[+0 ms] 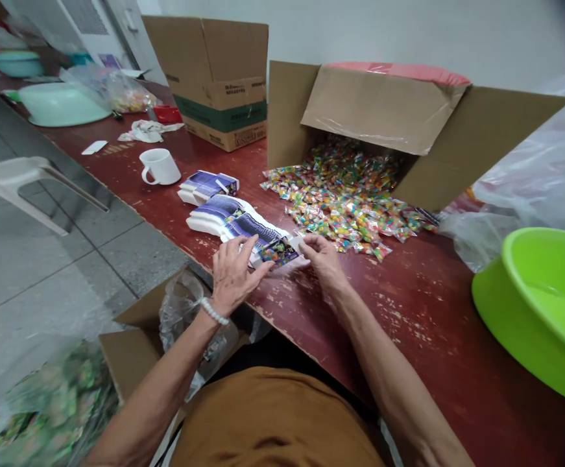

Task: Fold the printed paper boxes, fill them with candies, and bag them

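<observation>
A fanned row of flat printed candy boxes (248, 224), purple with white edges, lies on the red table in front of me. My left hand (236, 272) rests on the near end of the row, fingers spread and thumb out along the front box. At that box's right end, my right hand (322, 259) pinches its white flap (296, 243) between thumb and fingers. Behind the row sits a smaller stack of the same boxes (209, 186). Small wrapped candies (345, 207) spill towards my right hand from a tipped carton (370, 110).
A white mug (160, 167) stands beyond the boxes, near the table's left edge. A tall carton (218, 84) is at the back, and a green basin (530, 311) at the right. Below the left edge are an open carton (131, 357) and a white stool (19, 172).
</observation>
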Available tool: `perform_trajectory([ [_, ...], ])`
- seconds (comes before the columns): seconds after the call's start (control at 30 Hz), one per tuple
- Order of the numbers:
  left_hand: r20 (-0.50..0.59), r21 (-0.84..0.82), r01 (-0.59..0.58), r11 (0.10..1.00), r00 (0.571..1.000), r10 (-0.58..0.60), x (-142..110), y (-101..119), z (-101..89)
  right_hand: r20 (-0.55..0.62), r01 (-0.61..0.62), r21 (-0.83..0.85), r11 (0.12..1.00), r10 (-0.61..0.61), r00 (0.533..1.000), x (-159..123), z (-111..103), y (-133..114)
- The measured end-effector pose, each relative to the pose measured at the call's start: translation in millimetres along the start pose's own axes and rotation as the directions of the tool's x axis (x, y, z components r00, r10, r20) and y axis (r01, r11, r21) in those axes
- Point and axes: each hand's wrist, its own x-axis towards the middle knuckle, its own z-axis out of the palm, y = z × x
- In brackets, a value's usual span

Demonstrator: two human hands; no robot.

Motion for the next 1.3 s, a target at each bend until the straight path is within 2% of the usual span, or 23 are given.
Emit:
perform_trajectory([
  [0.03, 0.076, -0.197, 0.052, 0.979, 0.996, -0.038, -2, 5, -7.0, 0.055, 0.011, 0.046, 0.999, -0.013, 0.998, -6, -7, -7],
  [0.07, 0.214, -0.400, 0.139, 0.906, 0.975, -0.055, -4, 11, -13.3, 0.127, 0.019, 0.111, 0.994, -0.033, 0.991, -13, -12, -15],
  [0.1, 0.392, -0.568, 0.263, 0.779, 0.920, -0.025, -7, 17, -18.5, 0.202, 0.022, 0.178, 0.984, -0.058, 0.978, -20, -17, -23],
  [0.13, 0.559, -0.667, 0.410, 0.622, 0.827, 0.055, -11, 22, -22.1, 0.273, 0.017, 0.238, 0.971, -0.084, 0.958, -27, -20, -31],
  [0.17, 0.677, -0.693, 0.547, 0.470, 0.718, 0.163, -16, 28, -24.1, 0.335, 0.006, 0.286, 0.958, -0.106, 0.936, -34, -22, -38],
  [0.2, 0.736, -0.676, 0.649, 0.349, 0.620, 0.271, -22, 33, -24.6, 0.381, -0.004, 0.316, 0.949, -0.123, 0.917, -41, -23, -43],
  [0.23, 0.753, -0.649, 0.714, 0.264, 0.552, 0.358, -27, 37, -24.0, 0.415, -0.014, 0.335, 0.942, -0.134, 0.900, -46, -23, -48],
  [0.27, 0.750, -0.630, 0.748, 0.207, 0.517, 0.413, -33, 41, -22.7, 0.439, -0.023, 0.347, 0.937, -0.141, 0.887, -51, -22, -51],
  [0.3, 0.740, -0.627, 0.760, 0.171, 0.512, 0.437, -37, 44, -21.1, 0.452, -0.029, 0.356, 0.934, -0.145, 0.880, -54, -22, -53],
  [0.43, 0.701, -0.657, 0.745, 0.115, 0.547, 0.458, -46, 51, -19.0, 0.446, -0.043, 0.385, 0.922, -0.145, 0.883, -63, -20, -54],
  [0.53, 0.702, -0.652, 0.748, 0.127, 0.532, 0.473, -46, 54, -22.8, 0.415, -0.051, 0.414, 0.909, -0.139, 0.899, -69, -22, -56],
  [0.63, 0.710, -0.661, 0.739, 0.130, 0.559, 0.428, -47, 57, -25.5, 0.419, -0.090, 0.440, 0.894, -0.116, 0.901, -77, -24, -58],
  [0.7, 0.710, -0.680, 0.721, 0.134, 0.602, 0.366, -48, 58, -24.0, 0.468, -0.140, 0.441, 0.886, -0.095, 0.878, -83, -26, -57],
  [0.8, 0.703, -0.709, 0.686, 0.163, 0.670, 0.238, -49, 59, -17.1, 0.601, -0.238, 0.392, 0.888, -0.051, 0.798, -93, -24, -52],
  [0.83, 0.697, -0.717, 0.677, 0.166, 0.689, 0.198, -50, 59, -14.3, 0.613, -0.262, 0.376, 0.889, -0.027, 0.790, -95, -22, -49],
  [0.87, 0.691, -0.723, 0.670, 0.167, 0.705, 0.160, -50, 59, -11.8, 0.591, -0.268, 0.371, 0.889, -0.004, 0.807, -97, -20, -46],
  [0.93, 0.668, -0.740, 0.647, 0.183, 0.738, 0.094, -50, 60, -8.6, 0.466, -0.216, 0.367, 0.905, 0.023, 0.884, -99, -17, -42],
  [0.97, 0.652, -0.748, 0.628, 0.215, 0.756, 0.058, -51, 61, -8.1, 0.386, -0.171, 0.354, 0.919, 0.022, 0.922, -99, -15, -41],
  [1.03, 0.588, -0.768, 0.568, 0.296, 0.808, -0.026, -52, 65, -9.0, 0.256, -0.086, 0.290, 0.953, 0.010, 0.967, -98, -14, -40],
  [1.17, 0.340, -0.848, 0.391, 0.357, 0.919, -0.199, -60, 73, -11.4, 0.079, -0.033, 0.190, 0.981, 0.018, 0.997, -98, -16, -42],
  [1.23, 0.237, -0.859, 0.314, 0.405, 0.944, -0.229, -65, 75, -10.5, 0.036, -0.019, 0.204, 0.979, 0.012, 0.999, -100, -14, -41],
  [1.3, 0.203, -0.844, 0.282, 0.457, 0.955, -0.215, -68, 74, -8.9, 0.024, 0.021, 0.227, 0.974, -0.027, 0.999, -104, -11, -38],
])
